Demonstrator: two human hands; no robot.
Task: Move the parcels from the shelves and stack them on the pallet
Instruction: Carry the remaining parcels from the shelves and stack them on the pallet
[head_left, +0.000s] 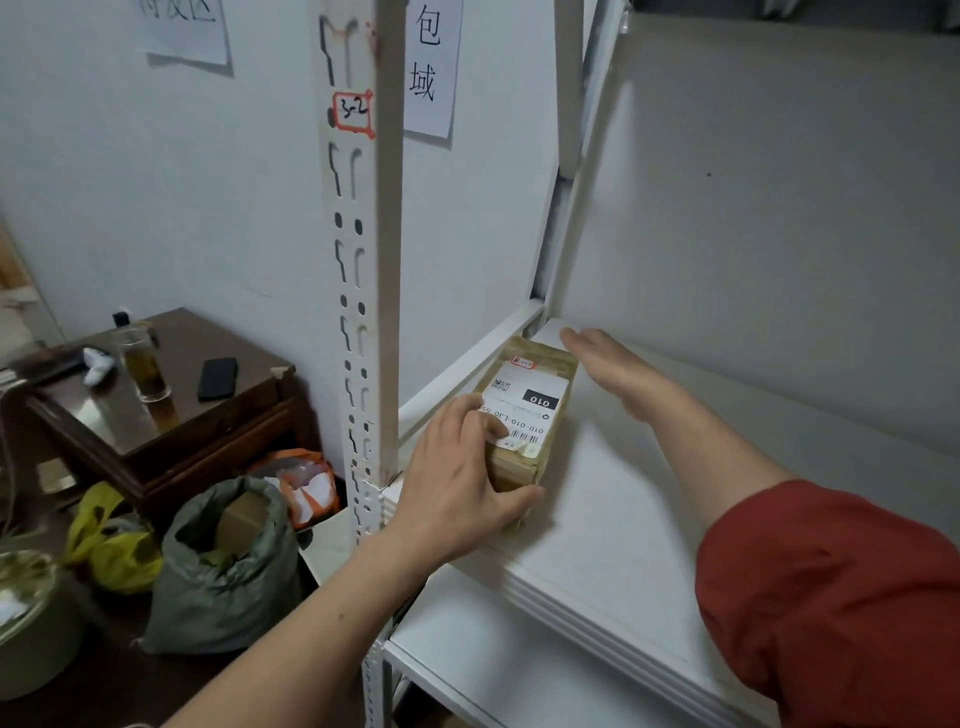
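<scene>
A small brown parcel (535, 410) wrapped in clear tape, with a white shipping label marked 010, lies on the white shelf board (649, 499) near its left rear corner. My left hand (457, 478) grips the parcel's near end, fingers over the top and thumb along the right side. My right hand (608, 369) reaches along the parcel's far right side with straight fingers, touching or nearly touching its far corner. No pallet is in view.
The white slotted upright (363, 291) of the rack stands just left of the parcel. A lower shelf (467, 654) sits beneath. To the left are a dark wooden table (171, 415) with a glass and a phone, a grey sack (223, 566) and a yellow bag (114, 545).
</scene>
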